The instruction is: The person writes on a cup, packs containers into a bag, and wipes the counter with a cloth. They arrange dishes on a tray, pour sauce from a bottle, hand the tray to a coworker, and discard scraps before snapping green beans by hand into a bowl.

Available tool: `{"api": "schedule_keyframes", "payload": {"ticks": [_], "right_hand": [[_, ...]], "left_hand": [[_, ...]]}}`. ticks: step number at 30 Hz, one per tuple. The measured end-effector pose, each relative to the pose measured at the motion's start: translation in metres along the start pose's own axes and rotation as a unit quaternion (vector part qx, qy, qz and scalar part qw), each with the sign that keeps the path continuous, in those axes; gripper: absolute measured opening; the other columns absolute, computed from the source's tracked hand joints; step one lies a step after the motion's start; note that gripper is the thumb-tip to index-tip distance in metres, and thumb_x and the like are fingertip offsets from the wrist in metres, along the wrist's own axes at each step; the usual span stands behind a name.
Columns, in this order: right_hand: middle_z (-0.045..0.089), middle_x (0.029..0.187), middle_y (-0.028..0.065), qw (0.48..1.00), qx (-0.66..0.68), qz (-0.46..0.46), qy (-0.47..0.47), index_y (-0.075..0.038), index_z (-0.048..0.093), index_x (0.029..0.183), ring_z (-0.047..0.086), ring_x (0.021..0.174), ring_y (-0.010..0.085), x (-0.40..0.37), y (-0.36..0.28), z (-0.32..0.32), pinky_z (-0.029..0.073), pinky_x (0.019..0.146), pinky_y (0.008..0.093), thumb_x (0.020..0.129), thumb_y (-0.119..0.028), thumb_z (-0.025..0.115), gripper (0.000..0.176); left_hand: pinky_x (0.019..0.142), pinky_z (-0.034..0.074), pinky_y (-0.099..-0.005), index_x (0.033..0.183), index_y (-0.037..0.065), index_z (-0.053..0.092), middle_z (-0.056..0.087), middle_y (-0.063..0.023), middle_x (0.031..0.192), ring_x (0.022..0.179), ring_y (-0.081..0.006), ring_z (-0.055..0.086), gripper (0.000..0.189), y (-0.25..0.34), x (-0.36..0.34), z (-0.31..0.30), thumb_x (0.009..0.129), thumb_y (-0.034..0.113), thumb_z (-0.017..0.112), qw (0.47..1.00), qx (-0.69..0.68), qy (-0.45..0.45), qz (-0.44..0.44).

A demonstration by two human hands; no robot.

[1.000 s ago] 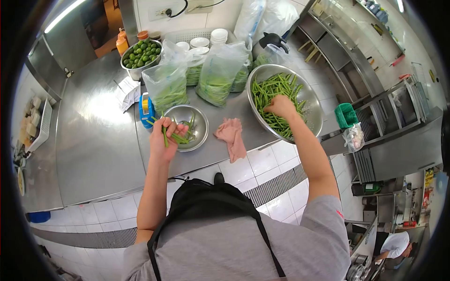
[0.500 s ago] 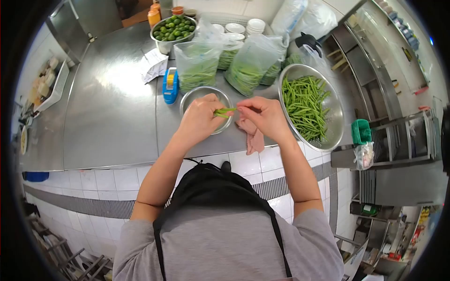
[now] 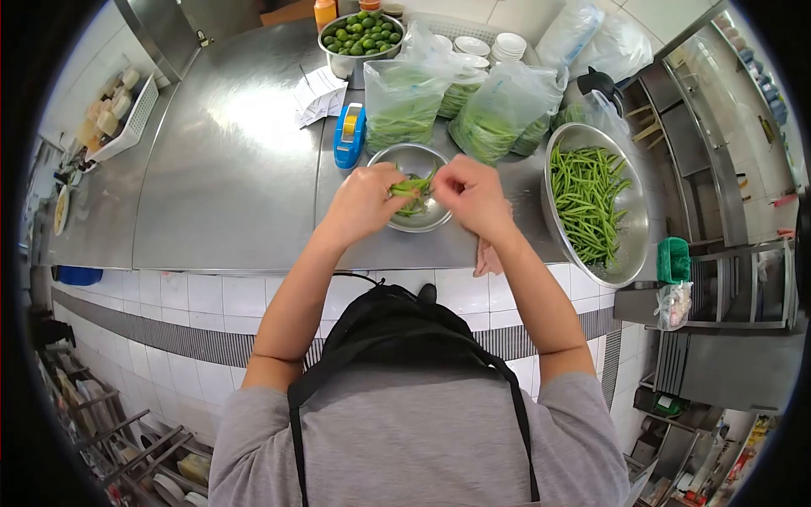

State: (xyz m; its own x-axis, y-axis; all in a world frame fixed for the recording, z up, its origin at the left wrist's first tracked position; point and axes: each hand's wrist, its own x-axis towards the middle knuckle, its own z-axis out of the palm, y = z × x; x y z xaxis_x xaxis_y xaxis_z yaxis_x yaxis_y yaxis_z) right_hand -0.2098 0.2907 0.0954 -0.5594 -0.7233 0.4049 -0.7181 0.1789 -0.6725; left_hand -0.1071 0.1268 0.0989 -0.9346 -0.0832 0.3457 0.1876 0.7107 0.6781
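Note:
Several green beans are pinched in my left hand, which is closed at the left side of a small steel bowl. More green bits lie inside the bowl, partly hidden by the beans. My right hand is curled shut over the bowl's right rim, its fingertips slightly blurred. Whether anything is between them I cannot make out. Beneath my right wrist a pink cloth lies at the counter edge. Off to the right, a large steel colander holds a pile of green beans.
Behind the bowl stand plastic bags of green beans and a blue tape dispenser. A bowl of limes, papers and stacked white dishes are farther back. The steel counter's front edge runs before me.
The view has shifted, so the counter things appear farther right. Relative to the bowl, both hands have moved left. My right fingers have come away from the bean tips and curled in.

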Motion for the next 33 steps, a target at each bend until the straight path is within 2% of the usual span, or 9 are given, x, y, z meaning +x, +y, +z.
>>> {"api": "schedule_keyframes", "payload": {"ticks": [1, 6, 13, 17, 19, 23, 25, 27, 33], "right_hand": [[0.057, 0.068, 0.0015, 0.968, 0.197, 0.138, 0.070, -0.003, 0.060, 0.076, 0.053, 0.058, 0.0103, 0.000, 0.004, 0.006, 0.043, 0.053, 0.0253, 0.073, -0.005, 0.061, 0.004], [0.059, 0.065, 0.0016, 0.966, 0.200, 0.161, 0.026, -0.001, 0.064, 0.084, 0.051, 0.058, 0.0066, 0.000, 0.036, 0.022, 0.041, 0.053, 0.0220, 0.074, -0.009, 0.063, 0.014], [0.060, 0.067, 0.0009, 0.935, 0.158, 0.223, -0.225, 0.002, 0.062, 0.084, 0.053, 0.058, 0.0059, -0.010, 0.003, 0.023, 0.042, 0.053, 0.0194, 0.080, -0.015, 0.060, 0.018], [0.055, 0.061, -0.0011, 0.934, 0.238, 0.256, -0.074, 0.001, 0.061, 0.079, 0.047, 0.053, 0.0044, -0.010, -0.014, 0.022, 0.037, 0.048, 0.0190, 0.082, -0.014, 0.059, 0.015], [0.053, 0.059, -0.0019, 0.931, 0.255, 0.260, -0.005, 0.000, 0.061, 0.077, 0.044, 0.051, 0.0039, -0.012, -0.020, 0.023, 0.034, 0.046, 0.0191, 0.082, -0.015, 0.059, 0.016], [0.054, 0.066, -0.0017, 0.910, 0.356, 0.140, 0.157, 0.000, 0.059, 0.085, 0.043, 0.056, 0.0024, -0.015, -0.023, 0.018, 0.034, 0.049, 0.0173, 0.083, -0.008, 0.057, 0.008], [0.055, 0.069, -0.0013, 0.902, 0.364, 0.120, 0.197, 0.000, 0.059, 0.088, 0.044, 0.058, 0.0020, -0.009, -0.009, 0.006, 0.034, 0.050, 0.0170, 0.083, -0.006, 0.056, 0.008], [0.057, 0.073, 0.0000, 0.978, 0.105, 0.161, 0.076, -0.002, 0.056, 0.103, 0.048, 0.059, 0.0046, -0.004, 0.014, 0.002, 0.037, 0.052, 0.0182, 0.081, -0.004, 0.058, 0.022], [0.059, 0.071, 0.0059, 0.994, 0.032, 0.100, 0.017, -0.004, 0.064, 0.092, 0.053, 0.056, 0.0115, -0.008, 0.023, 0.014, 0.043, 0.054, 0.0225, 0.071, -0.006, 0.067, 0.021]], "left_hand": [[0.054, 0.042, -0.0337, 0.076, 0.001, 0.062, 0.055, -0.0118, 0.065, 0.056, -0.0281, 0.052, 0.014, 0.001, 0.000, -0.001, 0.073, 0.015, 0.064, 0.999, -0.019, -0.019, -0.035], [0.052, 0.041, -0.0271, 0.078, 0.000, 0.063, 0.060, -0.0079, 0.063, 0.055, -0.0127, 0.051, 0.018, -0.014, -0.008, 0.023, 0.077, 0.018, 0.064, 0.957, -0.180, 0.062, -0.217], [0.052, 0.039, -0.0227, 0.078, 0.001, 0.063, 0.061, -0.0026, 0.066, 0.058, -0.0060, 0.050, 0.017, -0.023, -0.006, 0.034, 0.080, 0.018, 0.062, 0.915, -0.293, 0.159, -0.228], [0.047, 0.034, -0.0203, 0.081, 0.002, 0.061, 0.059, -0.0016, 0.068, 0.052, -0.0031, 0.044, 0.014, -0.015, -0.006, 0.035, 0.082, 0.016, 0.060, 0.844, -0.401, 0.222, -0.279], [0.037, 0.018, -0.0179, 0.084, 0.004, 0.059, 0.053, 0.0038, 0.066, 0.043, 0.0005, 0.029, 0.012, -0.011, -0.009, 0.036, 0.084, 0.016, 0.057, 0.732, -0.574, 0.245, -0.272], [0.037, 0.020, -0.0185, 0.085, 0.003, 0.058, 0.056, -0.0004, 0.068, 0.042, 0.0002, 0.030, 0.012, -0.009, -0.008, 0.036, 0.084, 0.014, 0.058, 0.624, -0.666, 0.314, -0.261], [0.036, 0.021, -0.0180, 0.085, 0.003, 0.057, 0.057, -0.0018, 0.069, 0.040, 0.0000, 0.029, 0.012, -0.024, -0.009, 0.026, 0.083, 0.014, 0.058, 0.630, -0.641, 0.367, -0.241], [0.036, 0.021, -0.0178, 0.084, 0.003, 0.057, 0.058, -0.0022, 0.070, 0.040, 0.0001, 0.029, 0.011, -0.022, -0.014, 0.020, 0.083, 0.014, 0.059, 0.660, -0.616, 0.350, -0.250], [0.036, 0.022, -0.0175, 0.081, 0.005, 0.057, 0.059, -0.0027, 0.071, 0.041, 0.0011, 0.030, 0.011, -0.023, -0.014, 0.029, 0.081, 0.015, 0.062, 0.705, -0.576, 0.322, -0.259]]}}
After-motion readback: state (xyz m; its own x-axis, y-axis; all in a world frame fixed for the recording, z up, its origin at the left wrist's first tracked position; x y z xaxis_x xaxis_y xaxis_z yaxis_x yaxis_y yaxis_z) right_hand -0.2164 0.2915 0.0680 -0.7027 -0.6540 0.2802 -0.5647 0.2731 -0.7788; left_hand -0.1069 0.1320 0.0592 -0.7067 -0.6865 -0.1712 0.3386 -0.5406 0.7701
